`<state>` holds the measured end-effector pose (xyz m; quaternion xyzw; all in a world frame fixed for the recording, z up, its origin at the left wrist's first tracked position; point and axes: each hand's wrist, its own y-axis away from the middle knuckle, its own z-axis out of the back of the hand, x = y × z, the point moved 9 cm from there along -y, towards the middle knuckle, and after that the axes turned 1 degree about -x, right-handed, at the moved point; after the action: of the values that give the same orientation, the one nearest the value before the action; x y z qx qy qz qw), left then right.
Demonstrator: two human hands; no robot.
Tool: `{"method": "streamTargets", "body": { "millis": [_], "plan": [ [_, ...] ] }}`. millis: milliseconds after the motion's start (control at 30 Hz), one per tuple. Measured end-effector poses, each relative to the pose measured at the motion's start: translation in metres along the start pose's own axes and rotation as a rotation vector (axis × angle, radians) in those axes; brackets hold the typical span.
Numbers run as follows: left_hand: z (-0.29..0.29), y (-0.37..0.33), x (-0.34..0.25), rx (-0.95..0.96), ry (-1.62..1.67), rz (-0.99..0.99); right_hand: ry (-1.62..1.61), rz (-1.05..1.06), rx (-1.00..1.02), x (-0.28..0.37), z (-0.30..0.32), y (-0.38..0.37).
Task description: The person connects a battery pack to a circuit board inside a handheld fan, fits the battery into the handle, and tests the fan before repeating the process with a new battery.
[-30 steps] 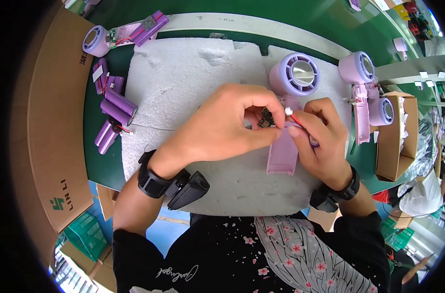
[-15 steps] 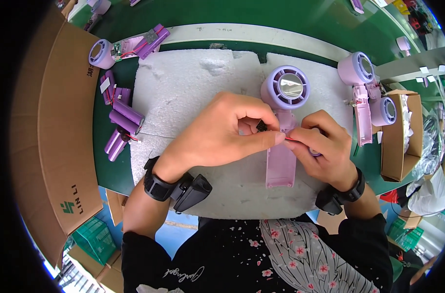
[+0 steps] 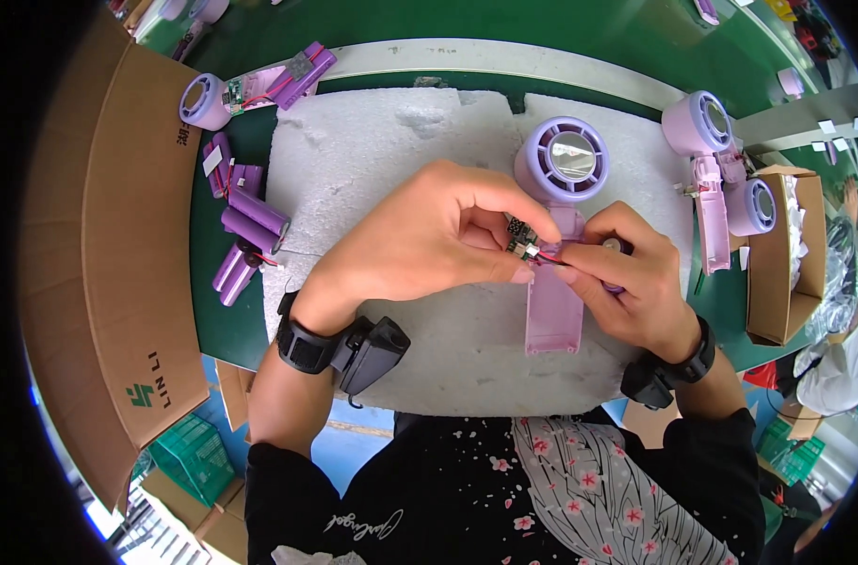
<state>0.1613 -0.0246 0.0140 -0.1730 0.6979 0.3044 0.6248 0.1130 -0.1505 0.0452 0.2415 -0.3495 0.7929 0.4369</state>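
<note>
Fingers (image 3: pixel 514 200) of the left hand (image 3: pixel 420 243) curl into a C, thumb and index nearly closed about a small circuit board (image 3: pixel 518 229). A white connector (image 3: pixel 533 251) lies against the board, its red-and-black leads (image 3: pixel 550 258) pinched by the right hand (image 3: pixel 641 287), whose folded fingers partly hide a purple cylinder (image 3: pixel 614 287). Beneath, a pink handle shell (image 3: pixel 553 320) and lilac fan head (image 3: pixel 562 160) rest on white foam (image 3: pixel 354 141); purple cells (image 3: pixel 257 213) lie left, on the green table (image 3: pixel 224 330).
</note>
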Motion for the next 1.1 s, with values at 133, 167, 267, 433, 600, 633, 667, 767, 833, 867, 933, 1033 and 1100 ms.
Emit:
{"method": "streamTargets", "body": {
  "millis": [133,167,267,433,600,633,667,767,833,867,933,1033,1100],
  "plan": [
    [-0.002,-0.001,-0.001,0.034,0.064,-0.022,-0.040,0.021,0.005,-0.001,-0.001,0.001],
    [-0.002,-0.001,-0.002,0.040,0.081,-0.030,-0.037,0.022,0.013,0.000,-0.001,0.001],
    [-0.002,0.000,-0.003,0.048,0.089,-0.046,-0.033,0.023,0.029,0.000,-0.003,0.000],
    [-0.001,0.001,-0.004,0.021,0.114,-0.061,-0.014,0.046,0.010,0.003,-0.001,-0.003],
    [0.004,0.000,-0.008,-0.052,0.041,-0.006,-0.054,0.018,0.011,-0.001,0.001,-0.002],
    [0.004,-0.001,-0.007,-0.051,0.041,-0.005,-0.064,0.012,0.011,-0.002,0.001,-0.002],
    [0.005,0.000,-0.008,-0.064,0.017,-0.037,-0.068,0.013,0.012,-0.002,0.001,-0.001],
    [0.005,0.002,-0.009,-0.089,-0.030,-0.098,-0.075,-0.021,0.032,-0.003,-0.001,0.000],
    [0.004,0.003,-0.010,-0.088,-0.051,-0.127,-0.074,-0.019,0.029,-0.003,-0.002,0.001],
    [0.004,0.002,-0.011,-0.086,-0.061,-0.143,-0.070,-0.016,0.026,-0.003,-0.002,0.000],
    [0.003,0.002,-0.013,-0.093,-0.067,-0.166,-0.065,-0.014,0.024,-0.003,-0.002,0.001],
    [0.003,0.002,-0.017,-0.110,-0.081,-0.211,-0.043,-0.004,0.006,-0.002,-0.001,0.002],
    [0.003,0.002,-0.018,-0.127,-0.094,-0.247,-0.034,0.019,0.022,-0.001,-0.001,0.002]
  ]
}}
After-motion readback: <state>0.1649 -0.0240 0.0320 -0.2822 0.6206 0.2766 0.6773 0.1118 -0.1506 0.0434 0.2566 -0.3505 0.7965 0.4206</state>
